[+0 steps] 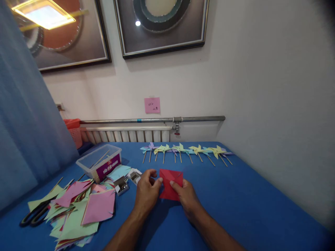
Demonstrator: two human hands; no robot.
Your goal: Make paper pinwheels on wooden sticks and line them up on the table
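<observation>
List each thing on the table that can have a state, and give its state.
red paper square: creased, tilted up, pinched by both hands.
left hand: gripping the square's left edge.
right hand: gripping its lower right.
plastic box: lid off, sticks inside.
paper pile: loose, scattered.
scissors: lying flat, blades under the paper pile.
pinwheels: assembled, laid in a row.

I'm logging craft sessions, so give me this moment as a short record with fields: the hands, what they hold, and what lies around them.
left hand: pinches the left edge of the red paper
right hand: grips the red paper's lower right, thumb on top
red paper: creased square, held low over the table
table: blue top
left of hands: paper pile, scissors, clear box with sticks
far side: row of pinwheels lying on the table
</observation>
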